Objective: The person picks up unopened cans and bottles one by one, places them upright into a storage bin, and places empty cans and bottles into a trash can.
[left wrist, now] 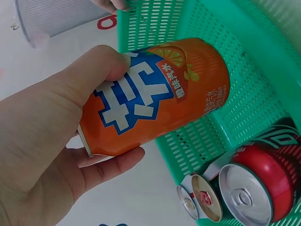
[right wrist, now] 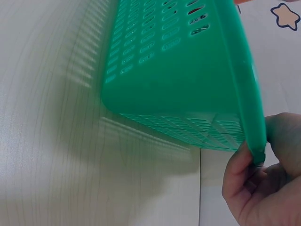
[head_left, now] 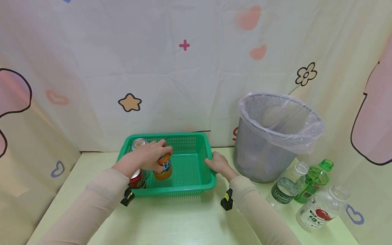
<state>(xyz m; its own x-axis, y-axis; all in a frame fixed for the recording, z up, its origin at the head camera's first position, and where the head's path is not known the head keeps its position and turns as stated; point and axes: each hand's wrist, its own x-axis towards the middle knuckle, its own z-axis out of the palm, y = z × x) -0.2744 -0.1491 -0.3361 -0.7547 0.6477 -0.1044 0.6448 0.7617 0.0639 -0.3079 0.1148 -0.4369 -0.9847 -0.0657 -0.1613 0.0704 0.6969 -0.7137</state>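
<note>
My left hand grips an orange soda can near its top, holding it inside the green plastic basket. In the left wrist view the can is tilted, its blue and white label facing the camera, thumb on one side and fingers on the other. Several other cans stand at the basket's left end, among them a red can and a silver-topped can. My right hand pinches the basket's right rim; in the right wrist view, thumb and fingers wrap over that rim.
A mesh wastebasket lined with a translucent bag stands right of the basket. At the table's right are a clear labelled bottle, a green bottle and a wide clear jar. A patterned curtain hangs behind the table.
</note>
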